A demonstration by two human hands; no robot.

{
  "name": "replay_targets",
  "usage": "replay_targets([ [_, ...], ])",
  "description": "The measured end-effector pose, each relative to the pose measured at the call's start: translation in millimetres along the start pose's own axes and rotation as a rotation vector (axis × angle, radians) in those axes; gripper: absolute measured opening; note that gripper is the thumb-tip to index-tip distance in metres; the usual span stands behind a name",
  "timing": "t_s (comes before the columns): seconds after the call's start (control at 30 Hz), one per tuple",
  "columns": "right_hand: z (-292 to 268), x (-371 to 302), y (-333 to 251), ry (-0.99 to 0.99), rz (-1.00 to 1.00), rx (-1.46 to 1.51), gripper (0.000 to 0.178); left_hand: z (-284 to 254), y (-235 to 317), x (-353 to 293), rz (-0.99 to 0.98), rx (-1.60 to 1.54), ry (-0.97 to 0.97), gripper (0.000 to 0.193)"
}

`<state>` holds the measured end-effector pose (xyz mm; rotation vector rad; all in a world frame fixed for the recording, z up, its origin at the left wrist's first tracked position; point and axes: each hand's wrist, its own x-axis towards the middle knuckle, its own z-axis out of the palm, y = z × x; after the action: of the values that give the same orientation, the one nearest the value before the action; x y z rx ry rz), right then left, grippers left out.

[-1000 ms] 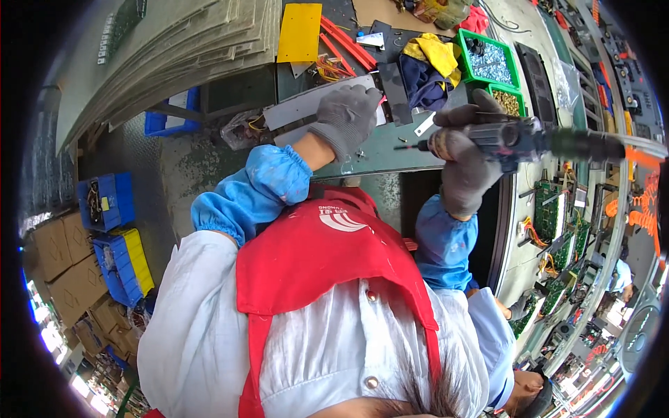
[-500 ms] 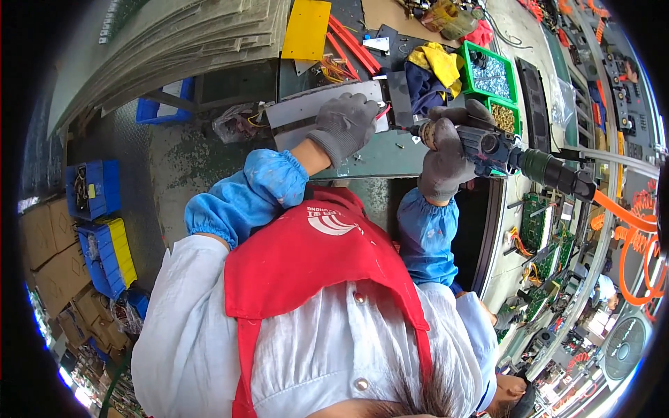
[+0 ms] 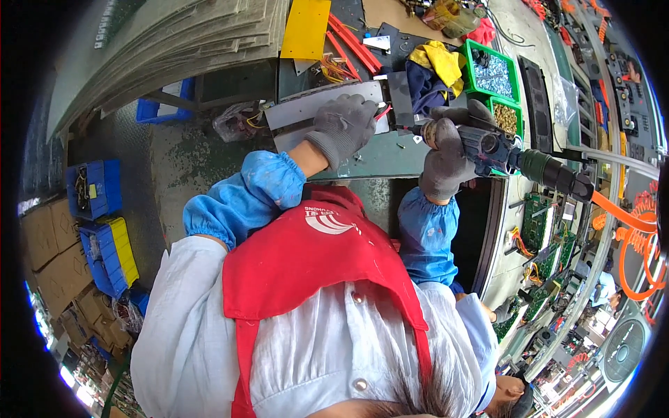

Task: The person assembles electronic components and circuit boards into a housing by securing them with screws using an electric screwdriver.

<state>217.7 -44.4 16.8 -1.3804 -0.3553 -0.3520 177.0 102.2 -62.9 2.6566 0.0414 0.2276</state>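
My left hand [image 3: 344, 127], in a grey knit glove, presses down with curled fingers on a long grey metal case [image 3: 296, 109] at the bench edge. Its fingertips are partly hidden against the metal. My right hand [image 3: 446, 150], gloved too, is wrapped round a dark power screwdriver [image 3: 488, 145] lying sideways. The tool's tip points left at the right end of the case, near a dark plate [image 3: 401, 94] and a short red wire [image 3: 383, 111]. Whether the tip touches a screw is too small to tell.
Green bins of screws [image 3: 493, 73] and brass parts [image 3: 504, 118] stand beyond my right hand. A yellow and navy cloth [image 3: 435, 70], red strips [image 3: 353, 45] and a yellow plate [image 3: 305, 29] lie farther back. An orange coiled hose [image 3: 624, 212] runs off right. Stacked sheets [image 3: 202, 35] fill the far left.
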Motion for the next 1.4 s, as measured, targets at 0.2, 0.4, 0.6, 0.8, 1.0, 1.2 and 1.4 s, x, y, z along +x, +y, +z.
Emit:
replay_targets([
  [0.2,-3.6,2.3,1.0,-0.004,-0.005,-0.005,0.049,0.3,0.5,1.0,-0.005,-0.017,0.005,0.018],
  [0.4,-2.6,3.8,2.2,-0.01,-0.013,-0.007,0.049,0.1,-0.3,1.5,-0.014,-0.033,-0.004,0.019],
  [0.6,-17.0,-4.2,13.3,-0.167,-0.028,0.037,0.056,-2.3,0.5,1.5,-0.03,-0.046,-0.058,0.023],
  [0.8,-34.5,1.6,10.8,-0.585,0.1,0.07,0.053,4.2,-4.0,2.4,-0.046,-0.103,-0.031,0.026],
  [1.0,-18.0,-4.8,13.4,-0.318,0.048,-0.054,0.055,5.4,-4.1,2.9,-0.07,-0.122,-0.033,0.025],
  [1.2,-22.2,-15.3,23.4,-0.238,-0.005,0.189,0.05,7.7,-6.2,3.2,-0.093,-0.166,-0.027,0.026],
  [1.4,-31.6,-6.6,-1.8,-0.572,0.063,-0.153,0.044,1.6,-7.2,3.8,-0.111,-0.212,-0.05,0.026],
])
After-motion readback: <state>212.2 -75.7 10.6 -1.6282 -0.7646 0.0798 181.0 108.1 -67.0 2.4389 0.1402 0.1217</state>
